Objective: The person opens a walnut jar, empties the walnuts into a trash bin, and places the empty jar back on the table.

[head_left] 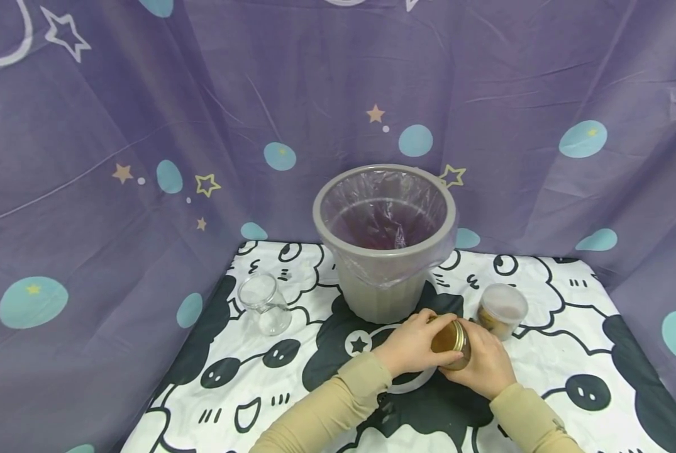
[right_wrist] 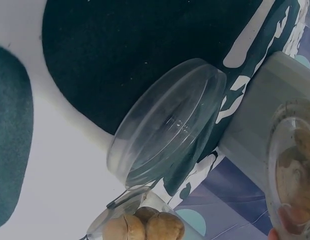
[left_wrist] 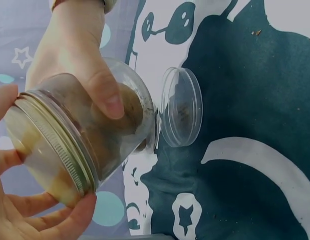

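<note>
A clear jar (head_left: 449, 346) with a gold-banded, see-through lid (left_wrist: 57, 150) is held tilted between both hands, close over the cloth. Round brown pieces (left_wrist: 127, 107) show inside it. My left hand (head_left: 414, 345) pinches the lid's rim between fingers and thumb. Around the jar's body my right hand (head_left: 485, 358) is curled, its thumb along the wall in the left wrist view. Near the jar, a shallow clear round lid-like disc (left_wrist: 182, 107) shows, also large in the right wrist view. Just beyond the right hand stands a clear tub (head_left: 502, 308) holding brown pieces (right_wrist: 147, 227).
Behind the hands stands a grey bin (head_left: 380, 286) lined with a clear plastic bag (head_left: 385, 220). A clear glass vessel (head_left: 265, 305) stands left on the black-and-white patterned cloth (head_left: 292, 390). A purple curtain (head_left: 338, 82) hangs around the back and sides.
</note>
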